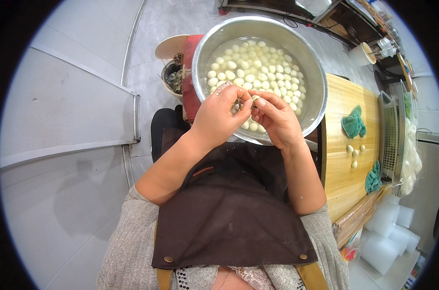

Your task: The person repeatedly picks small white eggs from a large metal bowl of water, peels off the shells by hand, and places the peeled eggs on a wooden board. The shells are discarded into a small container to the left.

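A large metal basin (pixel 315 108) in front of me holds cloudy water and many peeled small eggs (pixel 257 64), which look like quail eggs. Over its near side my two hands meet. Between the thumb and fingers of my right hand (pixel 277 117) is a small speckled quail egg (pixel 255 101), partly hidden by the fingertips. My left hand (pixel 225 112) touches it at the fingertips and has broken speckled shell (pixel 237 105) gathered in its curled fingers. Small shell bits cling to the back of that hand.
Left of the basin, a bucket (pixel 173 81) holds shell scraps beside a red surface (pixel 192 90). A wooden table (pixel 337 152) on the right bears green cloths (pixel 354 122), several small eggs (pixel 355 153) and bundled sticks (pixel 361 214). Stacked plastic containers (pixel 382 250) stand farther right.
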A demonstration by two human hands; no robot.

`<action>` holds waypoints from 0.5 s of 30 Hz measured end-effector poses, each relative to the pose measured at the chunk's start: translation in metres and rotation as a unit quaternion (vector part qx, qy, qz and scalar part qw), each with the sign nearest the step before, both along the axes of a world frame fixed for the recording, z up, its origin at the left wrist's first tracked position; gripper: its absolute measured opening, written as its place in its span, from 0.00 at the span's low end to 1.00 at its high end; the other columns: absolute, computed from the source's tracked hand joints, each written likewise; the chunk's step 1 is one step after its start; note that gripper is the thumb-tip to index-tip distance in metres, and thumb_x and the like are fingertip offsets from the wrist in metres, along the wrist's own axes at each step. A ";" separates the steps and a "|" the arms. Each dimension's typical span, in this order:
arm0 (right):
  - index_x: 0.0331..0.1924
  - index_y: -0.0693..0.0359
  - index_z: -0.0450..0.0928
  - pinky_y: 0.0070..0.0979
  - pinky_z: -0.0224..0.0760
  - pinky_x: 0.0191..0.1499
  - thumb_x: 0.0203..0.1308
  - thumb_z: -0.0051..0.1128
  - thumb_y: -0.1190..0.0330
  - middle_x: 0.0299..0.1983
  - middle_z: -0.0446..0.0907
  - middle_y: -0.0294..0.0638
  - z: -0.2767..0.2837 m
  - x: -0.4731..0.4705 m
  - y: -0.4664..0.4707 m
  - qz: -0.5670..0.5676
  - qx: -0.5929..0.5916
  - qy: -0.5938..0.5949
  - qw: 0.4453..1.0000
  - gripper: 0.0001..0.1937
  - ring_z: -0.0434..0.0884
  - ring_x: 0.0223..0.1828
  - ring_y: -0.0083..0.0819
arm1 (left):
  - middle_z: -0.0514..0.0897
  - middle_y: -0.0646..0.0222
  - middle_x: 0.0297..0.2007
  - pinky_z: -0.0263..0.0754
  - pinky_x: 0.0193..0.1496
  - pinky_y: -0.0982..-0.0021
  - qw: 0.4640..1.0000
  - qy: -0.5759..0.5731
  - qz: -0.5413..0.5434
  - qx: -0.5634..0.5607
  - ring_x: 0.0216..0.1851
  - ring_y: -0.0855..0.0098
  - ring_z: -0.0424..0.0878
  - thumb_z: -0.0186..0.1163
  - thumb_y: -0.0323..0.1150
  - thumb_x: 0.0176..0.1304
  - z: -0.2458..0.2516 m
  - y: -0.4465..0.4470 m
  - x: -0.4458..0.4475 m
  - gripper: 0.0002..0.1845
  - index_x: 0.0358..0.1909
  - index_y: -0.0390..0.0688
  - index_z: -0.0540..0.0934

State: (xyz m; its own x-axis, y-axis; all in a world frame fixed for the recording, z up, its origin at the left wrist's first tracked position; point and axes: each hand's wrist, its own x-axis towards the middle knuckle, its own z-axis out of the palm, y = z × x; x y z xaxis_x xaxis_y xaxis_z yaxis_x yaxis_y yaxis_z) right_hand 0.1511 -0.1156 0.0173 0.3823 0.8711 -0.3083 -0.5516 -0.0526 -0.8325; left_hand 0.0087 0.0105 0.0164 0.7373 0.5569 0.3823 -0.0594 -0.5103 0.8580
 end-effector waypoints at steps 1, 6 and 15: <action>0.59 0.64 0.83 0.18 0.73 0.46 0.71 0.66 0.66 0.38 0.82 0.29 0.000 0.000 0.000 0.005 -0.002 -0.003 1.000 0.17 0.77 0.39 0.15 | 0.85 0.59 0.37 0.77 0.45 0.61 1.000 -0.006 0.000 0.001 0.42 0.57 0.84 0.67 0.31 0.66 -0.002 0.000 0.000 0.08 0.39 0.38 0.79; 0.59 0.65 0.83 0.18 0.73 0.45 0.71 0.65 0.68 0.38 0.82 0.30 0.001 -0.001 -0.001 0.015 0.002 -0.008 1.000 0.16 0.76 0.38 0.17 | 0.85 0.60 0.36 0.78 0.43 0.63 0.999 -0.002 -0.010 -0.047 0.39 0.62 0.84 0.64 0.31 0.68 -0.011 0.002 0.000 0.07 0.40 0.38 0.78; 0.65 0.67 0.78 0.22 0.70 0.46 0.76 0.55 0.64 0.44 0.82 0.39 0.006 0.004 -0.005 0.033 0.053 -0.005 0.998 0.21 0.76 0.41 0.23 | 0.85 0.71 0.40 0.74 0.35 0.80 0.897 -0.006 -0.062 -0.438 0.31 0.84 0.78 0.59 0.34 0.78 -0.003 0.020 -0.003 0.08 0.52 0.43 0.77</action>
State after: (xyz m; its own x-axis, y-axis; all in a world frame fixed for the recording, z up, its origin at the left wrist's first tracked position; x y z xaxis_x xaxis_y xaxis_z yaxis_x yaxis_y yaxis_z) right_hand 0.1550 -0.1211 0.0233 0.3261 0.9218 -0.2095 -0.5422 0.0008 -0.8403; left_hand 0.0062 0.0308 0.0131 0.8131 0.5614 -0.1542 -0.0802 0.3703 0.9254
